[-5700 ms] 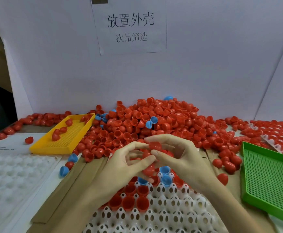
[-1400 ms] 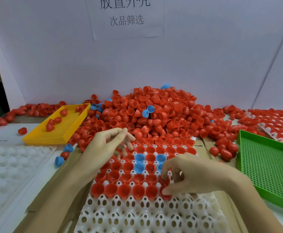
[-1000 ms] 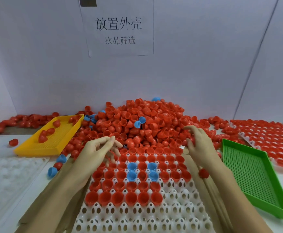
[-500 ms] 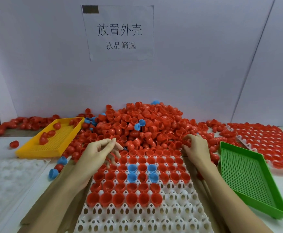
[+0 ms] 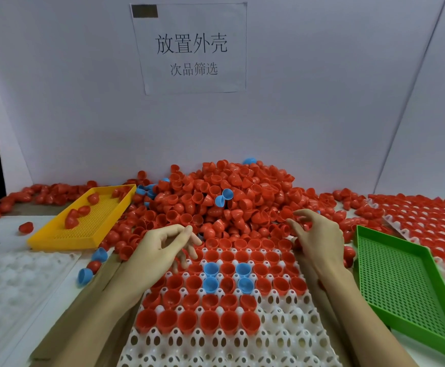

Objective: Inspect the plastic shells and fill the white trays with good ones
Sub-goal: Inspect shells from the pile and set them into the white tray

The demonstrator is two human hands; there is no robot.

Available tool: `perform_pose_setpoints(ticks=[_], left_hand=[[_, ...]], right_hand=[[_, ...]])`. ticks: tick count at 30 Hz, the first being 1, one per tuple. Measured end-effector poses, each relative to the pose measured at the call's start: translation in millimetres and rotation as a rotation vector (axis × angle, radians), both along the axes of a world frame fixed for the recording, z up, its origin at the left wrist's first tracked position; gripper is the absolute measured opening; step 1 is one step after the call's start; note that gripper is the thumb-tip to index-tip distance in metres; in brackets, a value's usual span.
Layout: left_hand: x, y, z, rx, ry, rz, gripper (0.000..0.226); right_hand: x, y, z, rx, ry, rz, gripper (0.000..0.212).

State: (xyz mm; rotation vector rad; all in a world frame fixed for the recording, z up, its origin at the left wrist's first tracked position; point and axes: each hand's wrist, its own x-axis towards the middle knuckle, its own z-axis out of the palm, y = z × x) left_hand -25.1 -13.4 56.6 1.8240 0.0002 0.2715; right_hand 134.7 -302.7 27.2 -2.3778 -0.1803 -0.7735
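Overhead, paper sign "放置外壳 / 次品筛选"; left hand and right hand loose-fingered, empty.

White partition wall with taped paper sign

Glossy smooth plastic red shells; white tray semi-gloss moulded plastic; green basket and yellow basket perforated plastic; matt paper sign.

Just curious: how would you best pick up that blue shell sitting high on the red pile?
Probably by its rim, coming from above and the front. The blue shell lies tilted with its open mouth facing the viewer, so a thumb inside and a finger on the rounded back should hold it.
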Motion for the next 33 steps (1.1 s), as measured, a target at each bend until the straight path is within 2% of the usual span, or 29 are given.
perform_pose_setpoints(ticks=[5, 12, 18, 23, 30, 33], left_hand=[[0.6, -1.5, 0.6, 0.032, -0.012, -0.010, 0.034], [0.1, -2.8, 0.3, 0.052, -0.011, -0.021, 0.034], [0.3, -3.2, 0.1, 0.062, -0.014, -0.032, 0.034], [0.0, -2.9, 0.0, 0.074, -0.023, -0.047, 0.031], [-0.2, -6.3, 0.2, 0.151, -0.073, -0.065, 0.025], [-1.5, -9.8, -1.5, 0.195, -0.094, -0.077, 0.020]], right_hand=[[5.1, -6.1, 0.4, -0.023, -0.034, -0.041, 0.039], [13.1, -13.0, 0.4, 0.097, -0.073, 0.077, 0.020], [9.0, -12.2, 3.4, 0.083, 0.053, 0.160, 0.036], [5.5, -10.1, 4.9, 0.083, 0.061, 0.196, 0.035], [4.4, -10.5, 9.1, 0.269, -0.022, 0.183, 0.022], [3.1, -10.5, 9.9, 0.383, 0.109, 0.231, 0.022]])
